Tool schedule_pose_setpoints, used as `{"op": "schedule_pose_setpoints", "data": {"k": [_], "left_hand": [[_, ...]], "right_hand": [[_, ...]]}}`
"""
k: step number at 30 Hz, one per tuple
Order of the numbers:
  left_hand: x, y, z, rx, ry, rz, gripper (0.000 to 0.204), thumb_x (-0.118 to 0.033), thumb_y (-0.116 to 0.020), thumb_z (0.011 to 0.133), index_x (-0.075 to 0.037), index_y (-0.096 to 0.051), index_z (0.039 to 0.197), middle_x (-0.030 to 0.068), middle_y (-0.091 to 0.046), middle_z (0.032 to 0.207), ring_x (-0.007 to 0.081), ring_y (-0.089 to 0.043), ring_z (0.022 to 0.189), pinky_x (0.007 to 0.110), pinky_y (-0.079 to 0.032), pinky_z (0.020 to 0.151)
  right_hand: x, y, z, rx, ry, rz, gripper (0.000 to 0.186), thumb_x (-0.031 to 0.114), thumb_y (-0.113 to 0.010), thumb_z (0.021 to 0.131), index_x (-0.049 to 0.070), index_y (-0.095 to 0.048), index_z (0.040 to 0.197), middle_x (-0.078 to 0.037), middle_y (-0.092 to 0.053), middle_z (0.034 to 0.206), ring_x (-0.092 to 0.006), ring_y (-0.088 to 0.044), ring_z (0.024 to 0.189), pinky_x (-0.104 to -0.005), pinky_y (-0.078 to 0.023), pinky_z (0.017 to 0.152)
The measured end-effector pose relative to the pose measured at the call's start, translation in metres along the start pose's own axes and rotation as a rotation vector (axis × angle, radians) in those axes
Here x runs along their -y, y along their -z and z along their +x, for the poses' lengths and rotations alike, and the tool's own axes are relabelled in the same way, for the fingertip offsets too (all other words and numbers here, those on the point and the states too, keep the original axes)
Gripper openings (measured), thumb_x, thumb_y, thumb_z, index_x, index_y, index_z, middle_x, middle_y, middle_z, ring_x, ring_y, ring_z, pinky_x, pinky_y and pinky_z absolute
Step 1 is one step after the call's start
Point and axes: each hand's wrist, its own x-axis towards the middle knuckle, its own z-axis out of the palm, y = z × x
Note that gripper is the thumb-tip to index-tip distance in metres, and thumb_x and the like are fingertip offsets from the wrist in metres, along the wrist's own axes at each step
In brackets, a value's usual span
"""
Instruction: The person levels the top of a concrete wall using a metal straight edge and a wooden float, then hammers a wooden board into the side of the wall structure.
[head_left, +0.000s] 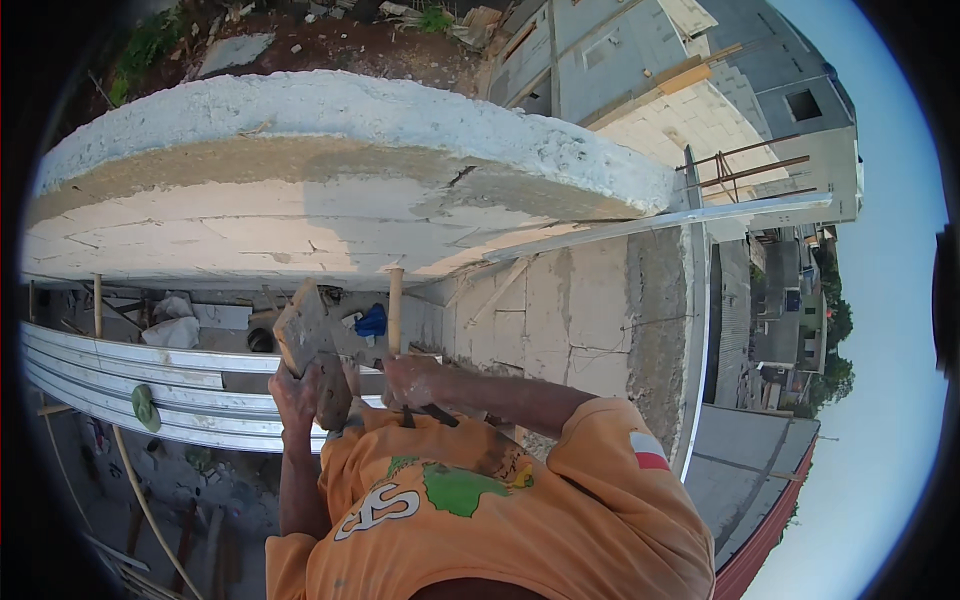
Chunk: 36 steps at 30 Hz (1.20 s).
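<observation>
My left hand [294,397] is closed round a short, weathered piece of wooden board [303,328], which stands tilted up in front of my chest. A darker, rough lower part [335,390] lies right beside my fingers; I cannot tell if it belongs to the same board. Closed at the lower end of an upright wooden pole [395,308] is my right hand [412,380]. The pole reaches up to the foot of the pale block wall [250,225]. Beneath the right wrist shows a small dark piece whose kind is unclear.
Rough grey concrete [380,105] tops the wall ahead. Long metal channels [200,390] form a platform at left, with a green cloth-like item [146,408] on it. A straight metal bar [660,228] crosses the wall's right end. Rebar [750,172] sticks out beyond. A lower level shows below left.
</observation>
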Motion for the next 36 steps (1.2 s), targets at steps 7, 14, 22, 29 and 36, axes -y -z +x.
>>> {"op": "schedule_pose_setpoints", "data": {"k": [7, 14, 22, 29, 36], "left_hand": [[0.001, -0.010, 0.010, -0.055, -0.081, 0.137, 0.026, -0.012, -0.066, 0.079, 0.008, -0.063, 0.096, 0.0213, -0.070, 0.080, 0.0326, -0.071, 0.075, 0.040, -0.053, 0.069], [0.008, -0.009, 0.007, -0.023, -0.008, 0.097, 0.030, -0.019, -0.070, 0.080, 0.006, -0.062, 0.095, 0.0221, -0.070, 0.080, 0.0345, -0.071, 0.074, 0.039, -0.054, 0.067], [0.012, 0.008, 0.020, -0.209, 0.020, 0.329, 0.034, -0.023, -0.071, 0.078, 0.005, -0.064, 0.095, 0.0261, -0.066, 0.078, 0.0375, -0.069, 0.072, 0.041, -0.052, 0.066], [0.010, 0.114, 0.041, -0.289, 0.046, -0.065, 0.030, -0.014, -0.067, 0.081, 0.012, -0.064, 0.097, 0.0132, -0.070, 0.084, 0.0159, -0.062, 0.070, 0.031, -0.050, 0.065], [-0.022, 0.108, 0.041, -0.368, 0.075, -0.398, 0.033, -0.010, -0.069, 0.080, 0.011, -0.063, 0.104, 0.0141, -0.069, 0.097, 0.0196, -0.066, 0.085, 0.032, -0.052, 0.079]], "right_hand": [[0.008, 0.010, -0.016, -0.268, -0.112, -0.260, 0.055, 0.014, -0.062, 0.081, -0.019, -0.045, 0.122, -0.021, -0.068, 0.084, -0.0320, -0.070, 0.084, -0.0419, -0.057, 0.065], [-0.003, 0.014, -0.017, 0.094, -0.059, 0.141, 0.040, 0.019, -0.056, 0.090, -0.011, -0.047, 0.113, -0.027, -0.068, 0.094, -0.0396, -0.068, 0.090, -0.0477, -0.054, 0.077], [0.006, 0.031, -0.029, 0.034, -0.181, -0.050, 0.051, 0.018, -0.057, 0.089, -0.009, -0.040, 0.129, -0.025, -0.065, 0.096, -0.0426, -0.065, 0.091, -0.0489, -0.052, 0.081], [-0.053, -0.004, -0.087, 0.159, -0.239, 0.083, 0.043, 0.026, -0.059, 0.091, -0.006, -0.044, 0.117, -0.030, -0.065, 0.091, -0.0454, -0.064, 0.093, -0.0510, -0.050, 0.081], [-0.027, 0.057, -0.104, 0.004, -0.324, 0.074, 0.040, 0.029, -0.060, 0.091, -0.004, -0.048, 0.111, -0.031, -0.065, 0.089, -0.0456, -0.065, 0.090, -0.0526, -0.050, 0.079]]}}
